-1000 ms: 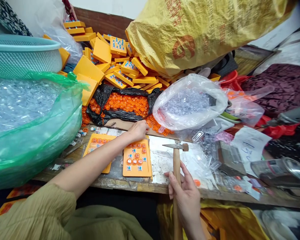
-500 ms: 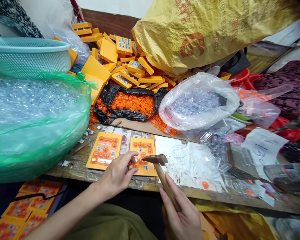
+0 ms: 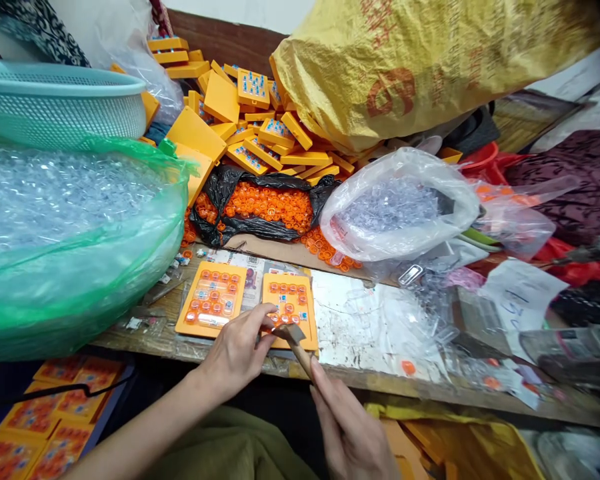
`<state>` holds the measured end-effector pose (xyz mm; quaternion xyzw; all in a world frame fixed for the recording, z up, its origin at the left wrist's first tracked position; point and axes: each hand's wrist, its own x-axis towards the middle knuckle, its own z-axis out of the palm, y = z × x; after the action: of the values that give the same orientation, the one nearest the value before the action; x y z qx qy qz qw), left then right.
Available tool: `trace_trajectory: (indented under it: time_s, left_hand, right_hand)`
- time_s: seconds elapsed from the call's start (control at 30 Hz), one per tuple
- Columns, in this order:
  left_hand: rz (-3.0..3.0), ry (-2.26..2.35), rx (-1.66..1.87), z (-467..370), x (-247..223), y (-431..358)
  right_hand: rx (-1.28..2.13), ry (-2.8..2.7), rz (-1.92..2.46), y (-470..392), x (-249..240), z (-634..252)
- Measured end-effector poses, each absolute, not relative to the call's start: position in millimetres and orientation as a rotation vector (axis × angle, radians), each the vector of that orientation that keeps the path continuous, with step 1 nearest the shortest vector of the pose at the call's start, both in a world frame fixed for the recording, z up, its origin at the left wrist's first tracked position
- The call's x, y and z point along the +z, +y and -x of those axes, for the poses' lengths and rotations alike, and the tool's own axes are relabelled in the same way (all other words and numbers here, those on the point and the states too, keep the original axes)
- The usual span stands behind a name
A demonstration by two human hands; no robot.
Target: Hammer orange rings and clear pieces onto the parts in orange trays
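Hammer: your right hand (image 3: 353,427) is closed on the wooden handle, and the metal head of the hammer (image 3: 289,332) is over the lower left part of the right panel (image 3: 307,339); if the head touches something there, I cannot tell.
Left hand: your left hand (image 3: 237,350) comes to the lower left corner of the same panel, with thumb and forefinger bent toward each other and a narrow space between; if a small piece is held at the tips, I cannot tell, because the hammer head is just beside.
Right panel: it lies flat near the front edge of the wooden bench (image 3: 375,385), carrying round orange pieces and some small blue ones.
Left panel: the left panel (image 3: 184,327) lies apart from the right one, also with orange pieces, and with one long clear piece near its lower edge.
Paper: white paper (image 3: 337,323) is spread to the right of the panels.
Bags: behind the panels, the black bag (image 3: 220,193) is open and full of orange rings (image 3: 273,203); the white bag (image 3: 330,213) and the green bag (image 3: 145,277) hold clear plastic pieces.
Back: yellow boxes (image 3: 221,99) are heaped beside the big yellow sack (image 3: 335,87).
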<state>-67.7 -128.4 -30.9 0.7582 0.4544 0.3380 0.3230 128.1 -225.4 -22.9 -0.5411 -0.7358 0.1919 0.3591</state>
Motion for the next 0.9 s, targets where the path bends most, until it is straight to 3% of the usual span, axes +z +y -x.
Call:
trace_trajectory:
  time_s: [0.3, 0.47, 0.67, 0.9]
  left_hand:
    - [-1.744, 1.300, 0.959, 61, -28, -133]
    - [-1.350, 1.275, 1.081, 50, -26, -130]
    - [-0.952, 1.220, 1.045, 31, -21, -115]
    - [-0.802, 1.138, 1.162, 20, -3, -107]
  right_hand:
    - [0.807, -1.194, 1.823, -169, -29, -149]
    - [0.513, -1.453, 1.805, -130, -35, -155]
    - [0.146, -1.901, 1.944, -142, -32, -132]
    - [0.048, -2.085, 1.956, -148, -42, -133]
